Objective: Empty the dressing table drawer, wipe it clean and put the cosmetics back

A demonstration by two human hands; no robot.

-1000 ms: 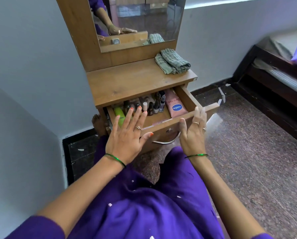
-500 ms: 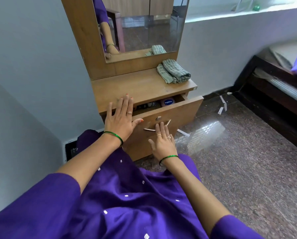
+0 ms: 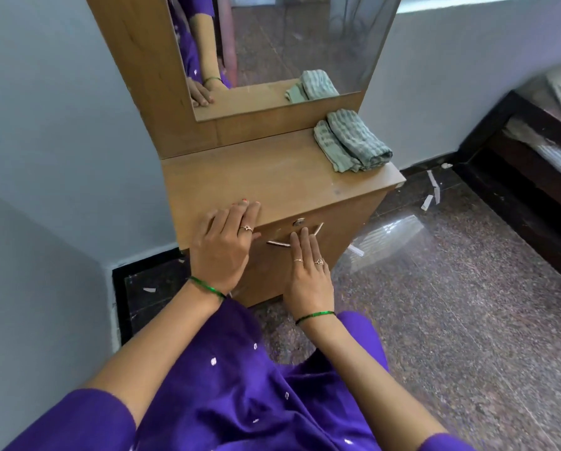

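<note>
The wooden dressing table (image 3: 272,177) stands against the wall with its drawer (image 3: 334,242) pushed fully in. The cosmetics are out of sight inside it. My left hand (image 3: 225,245) lies flat over the table's front edge, fingers spread. My right hand (image 3: 308,271) presses flat on the drawer front, its fingertips at the metal handle (image 3: 279,243) below the keyhole (image 3: 299,222). Neither hand holds anything. A folded green-grey cloth (image 3: 352,141) rests on the back right of the table top.
A mirror (image 3: 282,43) rises behind the table top. Grey walls stand to the left and behind. A dark wooden bed frame (image 3: 533,177) lies at the right. Paper scraps (image 3: 432,190) litter the speckled stone floor. My purple-clad lap fills the bottom.
The drawer, open with cosmetics showing a second ago, has been pushed shut. My right hand moved from the drawer rim to the front panel, and my left hand settled on the table edge.
</note>
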